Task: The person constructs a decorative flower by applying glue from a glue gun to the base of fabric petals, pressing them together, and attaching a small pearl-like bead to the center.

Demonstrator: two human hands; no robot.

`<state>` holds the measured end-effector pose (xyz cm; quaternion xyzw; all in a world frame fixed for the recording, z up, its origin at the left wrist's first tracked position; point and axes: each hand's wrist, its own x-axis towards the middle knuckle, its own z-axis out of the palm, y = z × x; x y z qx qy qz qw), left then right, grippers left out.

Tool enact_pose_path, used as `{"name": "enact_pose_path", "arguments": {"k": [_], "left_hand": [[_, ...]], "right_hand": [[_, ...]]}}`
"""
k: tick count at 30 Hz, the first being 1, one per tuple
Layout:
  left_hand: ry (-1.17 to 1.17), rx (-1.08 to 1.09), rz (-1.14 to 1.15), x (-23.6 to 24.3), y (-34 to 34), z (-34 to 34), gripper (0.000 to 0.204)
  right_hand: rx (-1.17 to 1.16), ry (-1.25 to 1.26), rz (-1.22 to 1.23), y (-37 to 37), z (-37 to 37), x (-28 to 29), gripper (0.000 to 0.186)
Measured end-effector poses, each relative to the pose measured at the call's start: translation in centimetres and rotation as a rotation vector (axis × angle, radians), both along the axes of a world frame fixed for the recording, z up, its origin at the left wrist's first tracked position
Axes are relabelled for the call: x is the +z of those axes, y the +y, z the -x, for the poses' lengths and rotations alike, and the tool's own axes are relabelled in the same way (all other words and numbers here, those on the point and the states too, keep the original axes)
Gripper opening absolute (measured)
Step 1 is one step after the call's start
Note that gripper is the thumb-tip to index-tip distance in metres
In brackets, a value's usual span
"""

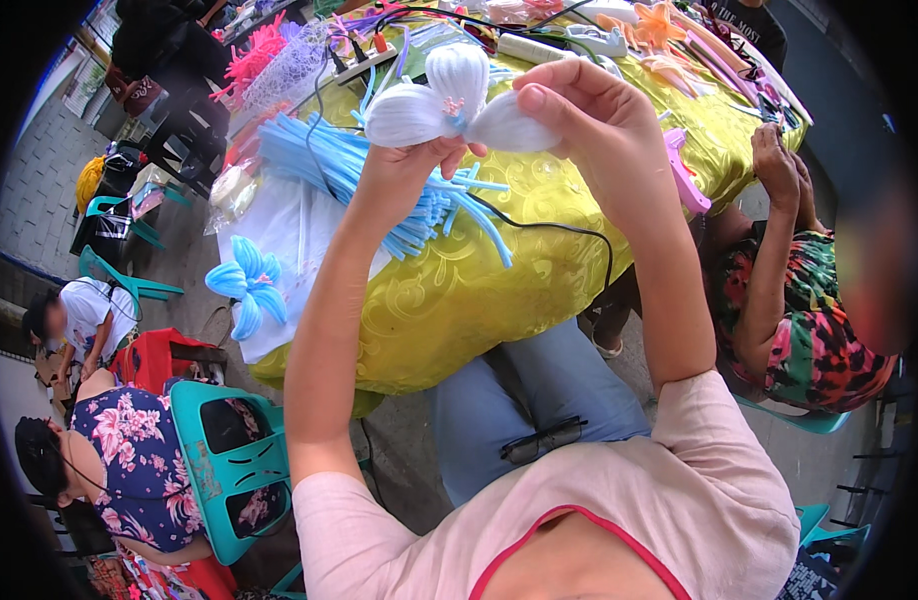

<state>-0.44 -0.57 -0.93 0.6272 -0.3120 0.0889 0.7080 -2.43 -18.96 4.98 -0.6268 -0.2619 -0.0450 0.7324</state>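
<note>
Left hand grips under the centre of a white fuzzy three-petal flower with pink stamens, upper centre of frame; right hand pinches its right petal. Three petals joined; fuller light-blue fuzzy flower, left, suggests more remain. Shiny yellow tablecloth mid-frame, blue pipe-cleaner bundle on it. Beyond: teal plastic chair, lower left; grey paved ground, upper left.

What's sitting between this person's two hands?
In the head view, a white flower with pink at its centre lies between the left hand and the right hand, which holds one petal.
</note>
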Motion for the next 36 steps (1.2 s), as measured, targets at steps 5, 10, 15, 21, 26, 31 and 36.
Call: {"name": "enact_pose_path", "arguments": {"k": [5,10,15,21,26,31,36], "left_hand": [[0.013,-0.007,-0.028,0.3,0.1,0.2,0.009],[0.071,-0.005,-0.083,0.7,0.3,0.5,0.009],[0.101,0.06,-0.241,1.1,-0.1,0.7,0.011],[0.063,0.021,-0.125,0.4,0.0,0.3,0.012],[-0.015,0.001,-0.045,0.3,0.4,0.0,0.014],[-0.006,0.017,-0.052,0.1,0.3,0.0,0.013],[0.084,0.057,-0.183,1.0,0.3,0.5,0.01]], "right_hand": [[0.052,-0.005,-0.045,0.2,-1.3,-0.4,0.019],[0.185,0.123,-0.161,0.4,-1.9,-0.4,0.019],[0.254,0.193,-0.176,0.1,-2.6,-0.6,0.018],[0.179,0.198,-0.124,0.1,-2.5,-0.5,0.021],[0.138,0.335,-0.145,-0.9,-1.3,-0.6,0.033],[0.244,0.294,0.0,-1.0,-0.7,-1.2,0.028],[0.329,0.344,-0.13,-0.7,-0.8,-1.1,0.024]]}}
